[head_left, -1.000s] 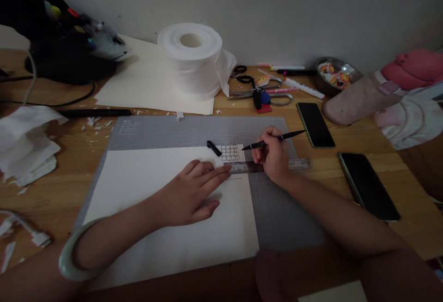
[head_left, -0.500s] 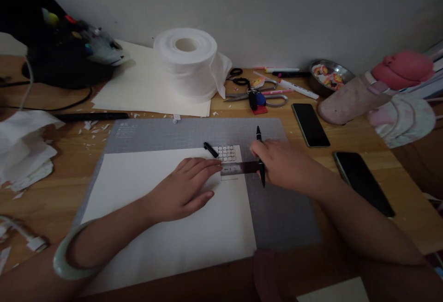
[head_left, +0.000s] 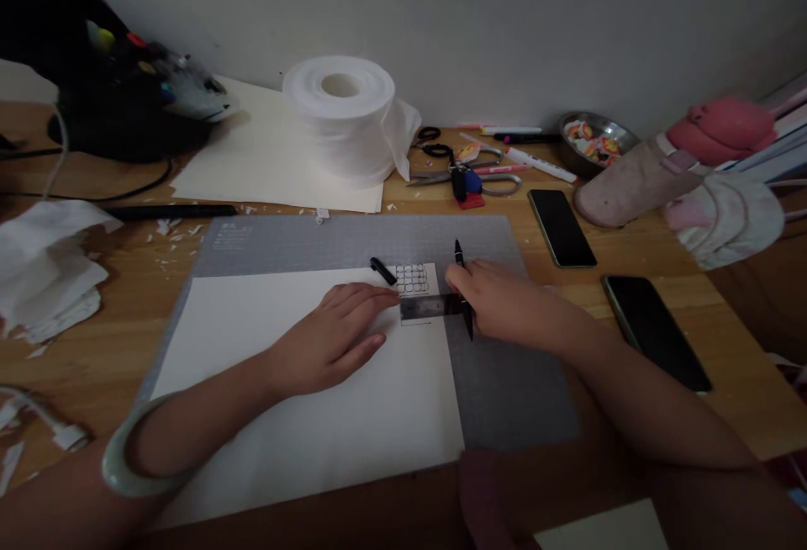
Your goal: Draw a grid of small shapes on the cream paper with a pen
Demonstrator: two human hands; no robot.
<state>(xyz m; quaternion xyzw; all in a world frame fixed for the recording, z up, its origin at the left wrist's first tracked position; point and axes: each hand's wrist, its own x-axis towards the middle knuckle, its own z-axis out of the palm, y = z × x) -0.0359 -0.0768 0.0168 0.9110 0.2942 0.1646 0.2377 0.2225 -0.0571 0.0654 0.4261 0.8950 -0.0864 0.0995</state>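
Note:
My left hand [head_left: 331, 335] lies flat with its fingers stretched out on the white paper [head_left: 328, 441], fingertips at the left end of a small dark ruler [head_left: 421, 307]. My right hand [head_left: 504, 298] is closed round a black pen [head_left: 460, 256], held nearly upright past the paper's right edge. Its fingers are at the ruler's right end; whether they also grip the ruler is hidden. Above the ruler, rows of small rounded boxes [head_left: 412, 278] are drawn in black, and a thin line shows below it. A black pen cap [head_left: 382, 271] lies left of the boxes.
A grey cutting mat [head_left: 517, 399] lies under the paper. Behind it stand a big white tissue roll [head_left: 340, 129], scissors [head_left: 498, 185], several markers [head_left: 540, 165] and a metal bowl [head_left: 583, 165]. Two phones [head_left: 562, 228] and a tilted pink-capped bottle [head_left: 636, 176] are at the right.
My right hand, with the pen, has shifted slightly left along the ruler. My left hand stays in place on the paper. The whole view has moved a little.

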